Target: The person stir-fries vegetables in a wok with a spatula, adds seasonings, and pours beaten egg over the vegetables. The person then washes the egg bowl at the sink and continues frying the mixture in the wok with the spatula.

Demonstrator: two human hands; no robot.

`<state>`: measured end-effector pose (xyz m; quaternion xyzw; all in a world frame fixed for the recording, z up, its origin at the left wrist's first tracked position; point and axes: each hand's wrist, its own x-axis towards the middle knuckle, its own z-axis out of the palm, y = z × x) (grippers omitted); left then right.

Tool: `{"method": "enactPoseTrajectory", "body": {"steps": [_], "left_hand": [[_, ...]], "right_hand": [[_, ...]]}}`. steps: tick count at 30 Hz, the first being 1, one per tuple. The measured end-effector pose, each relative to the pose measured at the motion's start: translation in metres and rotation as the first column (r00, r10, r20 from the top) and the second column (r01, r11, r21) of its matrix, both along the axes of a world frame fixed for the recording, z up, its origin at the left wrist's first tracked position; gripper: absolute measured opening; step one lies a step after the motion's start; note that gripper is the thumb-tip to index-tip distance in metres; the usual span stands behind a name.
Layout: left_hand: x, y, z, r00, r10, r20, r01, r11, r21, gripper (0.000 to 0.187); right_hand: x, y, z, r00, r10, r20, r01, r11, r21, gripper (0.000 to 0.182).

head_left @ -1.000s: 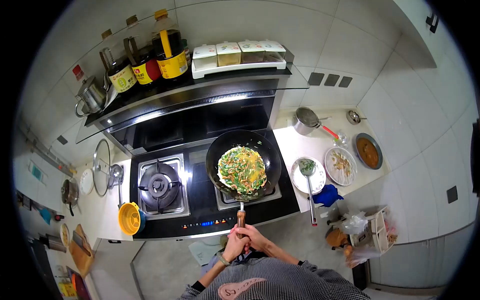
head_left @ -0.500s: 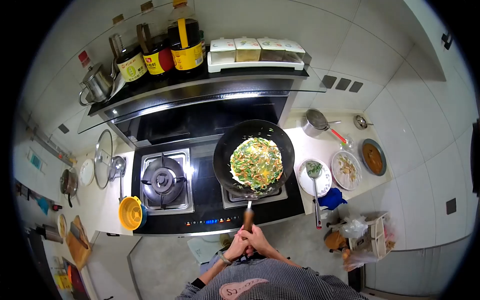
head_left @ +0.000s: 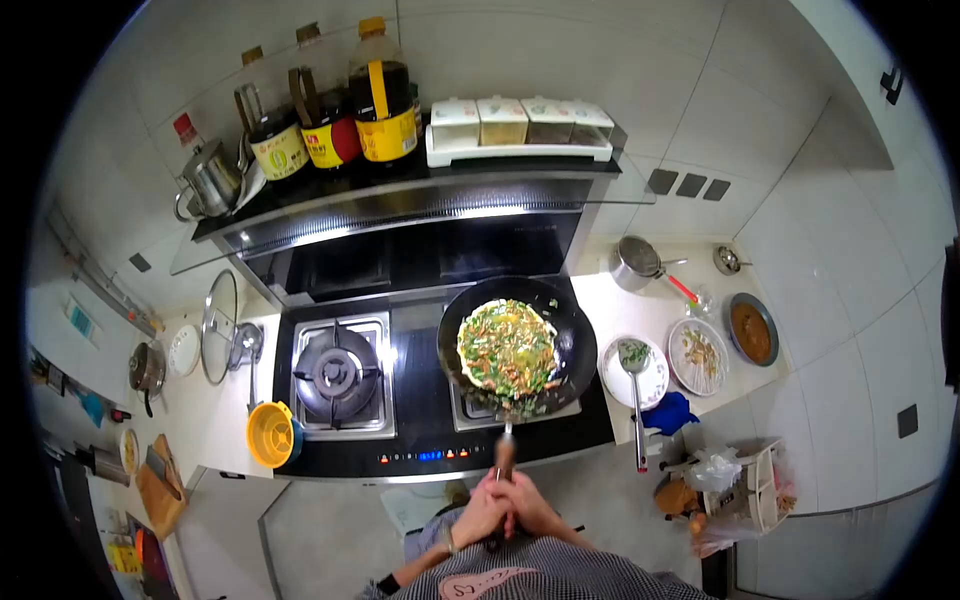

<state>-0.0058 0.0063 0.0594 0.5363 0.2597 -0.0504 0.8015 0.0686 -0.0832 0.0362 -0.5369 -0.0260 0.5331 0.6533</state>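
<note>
Both hands are wrapped round the brown handle (head_left: 504,457) of a black wok (head_left: 577,345), in front of my body. My left hand (head_left: 483,515) comes from the left, with a band at its wrist. My right hand (head_left: 530,502) comes from the right and presses against it; the fingers overlap. The wok is over the right burner. In it a round pancake (head_left: 507,345) with green and orange bits lies toward the left side, and loose bits lie near the front edge of the wok.
Left of the wok are a bare burner (head_left: 337,371) and a yellow strainer (head_left: 270,436). On the right counter stand a plate with a ladle (head_left: 637,400), another plate (head_left: 697,383), a bowl of brown sauce (head_left: 752,330) and a saucepan (head_left: 633,265). Bottles (head_left: 383,120) line the shelf.
The pancake has shifted from the middle toward the left side of the wok. The whole view has moved, with things appearing lower. Both hands still hold the handle.
</note>
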Motion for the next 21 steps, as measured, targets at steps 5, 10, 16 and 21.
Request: {"method": "enactPoseTrajectory", "body": {"steps": [5, 10, 16, 21], "left_hand": [[0.000, 0.015, -0.034, 0.993, -0.084, -0.087, 0.081, 0.996, -0.030, 0.011], [-0.015, -0.007, -0.035, 0.987, 0.138, 0.085, -0.154, 0.965, 0.211, 0.018], [0.004, 0.000, -0.060, 0.933, 0.036, 0.359, -0.224, 0.838, 0.498, 0.017], [-0.004, 0.012, -0.078, 0.998, -0.058, -0.001, 0.055, 0.950, 0.307, 0.033]], "right_hand": [[0.021, 0.007, 0.011, 0.971, 0.236, -0.033, -0.235, 0.972, 0.024, 0.015], [-0.012, 0.003, -0.079, 0.971, 0.052, 0.235, -0.093, 0.982, 0.166, 0.014], [0.001, 0.007, -0.050, 0.982, 0.025, 0.188, -0.064, 0.977, 0.205, 0.019], [0.025, 0.010, -0.032, 0.981, 0.169, 0.092, -0.170, 0.985, 0.006, 0.018]]}}
